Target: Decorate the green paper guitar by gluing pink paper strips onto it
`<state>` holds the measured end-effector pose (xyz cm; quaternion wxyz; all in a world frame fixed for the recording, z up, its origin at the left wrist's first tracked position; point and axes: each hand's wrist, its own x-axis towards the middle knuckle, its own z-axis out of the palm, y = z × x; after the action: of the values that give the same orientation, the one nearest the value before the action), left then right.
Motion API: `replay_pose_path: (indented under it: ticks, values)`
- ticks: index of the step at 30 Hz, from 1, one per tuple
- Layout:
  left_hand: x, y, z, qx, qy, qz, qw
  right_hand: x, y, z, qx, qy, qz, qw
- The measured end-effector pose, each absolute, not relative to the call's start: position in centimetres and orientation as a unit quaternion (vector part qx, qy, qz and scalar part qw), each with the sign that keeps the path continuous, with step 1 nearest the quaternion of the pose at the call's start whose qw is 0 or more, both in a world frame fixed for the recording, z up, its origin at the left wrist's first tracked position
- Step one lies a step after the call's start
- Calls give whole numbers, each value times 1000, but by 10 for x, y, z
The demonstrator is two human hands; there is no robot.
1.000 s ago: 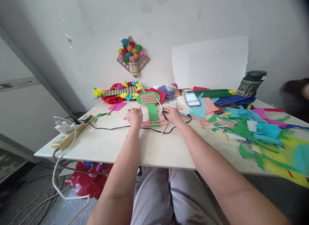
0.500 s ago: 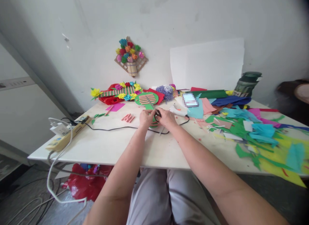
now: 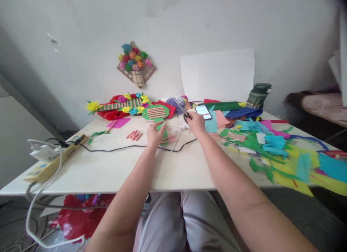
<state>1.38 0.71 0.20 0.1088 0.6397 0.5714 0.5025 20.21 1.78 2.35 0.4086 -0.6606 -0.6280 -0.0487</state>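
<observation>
Green cutout [image 3: 158, 120]: long axis fore-aft; left hand [image 3: 155, 134] nearer, at its neck, grip unclear; right hand [image 3: 196, 122], rightward, grips scissors [image 3: 186, 117].

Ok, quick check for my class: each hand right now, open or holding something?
Left hand: looks open, by the green cutout.
Right hand: closed, holding scissors.

green cutout [image 3: 144, 111], pink-striped; loose rolls [image 3: 133, 135] pink; scissors [image 3: 187, 117] black-handled.

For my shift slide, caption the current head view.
Right hand holds black-handled scissors near a phone; left hand by a green cutout bearing pink rods.
</observation>
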Motion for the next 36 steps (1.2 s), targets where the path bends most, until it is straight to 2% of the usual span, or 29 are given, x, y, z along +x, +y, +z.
replay_pose_path:
  ticks: [6,14,19,31,36]
  values:
    - [11,10,1,621,586,511,103,257,23,33,-737,-590,-58,325]
    - [13,13,0,618,593,507,101,306,18,11,-843,-478,-21,246]
    - [16,12,1,624,594,500,87,312,15,3,-868,-435,-14,238]
    - [13,14,0,609,585,520,130,317,21,8,-877,-436,23,200]
    - [7,21,-5,580,547,578,175,301,16,19,-870,-467,-32,154]
